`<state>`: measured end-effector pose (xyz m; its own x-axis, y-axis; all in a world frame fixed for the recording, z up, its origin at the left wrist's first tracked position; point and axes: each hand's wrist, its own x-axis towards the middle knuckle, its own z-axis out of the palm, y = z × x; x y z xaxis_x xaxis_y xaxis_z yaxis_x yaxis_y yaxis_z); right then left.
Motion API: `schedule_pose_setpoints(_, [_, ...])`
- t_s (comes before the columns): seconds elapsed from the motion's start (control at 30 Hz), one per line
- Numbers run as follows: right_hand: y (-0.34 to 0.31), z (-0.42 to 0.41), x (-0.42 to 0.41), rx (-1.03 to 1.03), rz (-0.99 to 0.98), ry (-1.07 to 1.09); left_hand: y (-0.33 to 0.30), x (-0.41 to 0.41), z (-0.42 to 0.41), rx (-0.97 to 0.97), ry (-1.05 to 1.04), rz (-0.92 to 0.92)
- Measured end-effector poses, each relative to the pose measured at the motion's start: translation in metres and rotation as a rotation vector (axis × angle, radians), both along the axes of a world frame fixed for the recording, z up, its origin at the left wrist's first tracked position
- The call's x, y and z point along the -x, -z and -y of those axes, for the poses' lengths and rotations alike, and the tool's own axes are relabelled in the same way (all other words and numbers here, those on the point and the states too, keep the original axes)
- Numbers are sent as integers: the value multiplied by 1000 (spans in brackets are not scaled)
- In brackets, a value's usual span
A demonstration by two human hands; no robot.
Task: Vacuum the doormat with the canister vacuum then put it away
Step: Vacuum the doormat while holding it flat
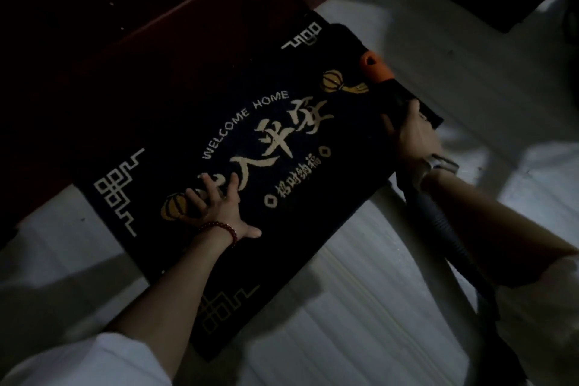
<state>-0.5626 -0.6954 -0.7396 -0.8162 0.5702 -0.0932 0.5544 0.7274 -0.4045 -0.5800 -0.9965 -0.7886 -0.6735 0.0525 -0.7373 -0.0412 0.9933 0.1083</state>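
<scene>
Nearest the camera, two forearms in pale rolled sleeves enter from the lower edge. The left hand lies palm down on the doormat, fingers spread apart and flat on the pile; a dark red bead bracelet circles the wrist. It covers part of one printed lantern and part of the large characters.

The right hand is closed around the dark vacuum wand, fingers wrapped on it at the mat's right end; a watch sits on that wrist. A black ribbed hose runs from the hand along the forearm and leaves the frame at lower right. Beyond the hand, an orange fitting joins a black nozzle part that rests on the mat near its far right corner; its outline merges with the dark pile.

The doormat is a dark rectangle lying diagonally on a pale floor. It carries "WELCOME HOME", large cream characters, smaller gold characters, gold lanterns and angular corner ornaments. Its far long edge lies against a dark red threshold.

The scene is dim and blurred. The area beyond the threshold is black. The canister body cannot be made out.
</scene>
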Motion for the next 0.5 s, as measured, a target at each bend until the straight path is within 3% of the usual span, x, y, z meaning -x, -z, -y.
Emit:
schedule_pose_setpoints(0.3, [-1,-6,-161,-74,42,116,-1,-8,0,-20,-40,-53])
schedule_pose_setpoints(0.5, [-10,4,-178,73,86,104,0,-45,-8,-87,225,-223])
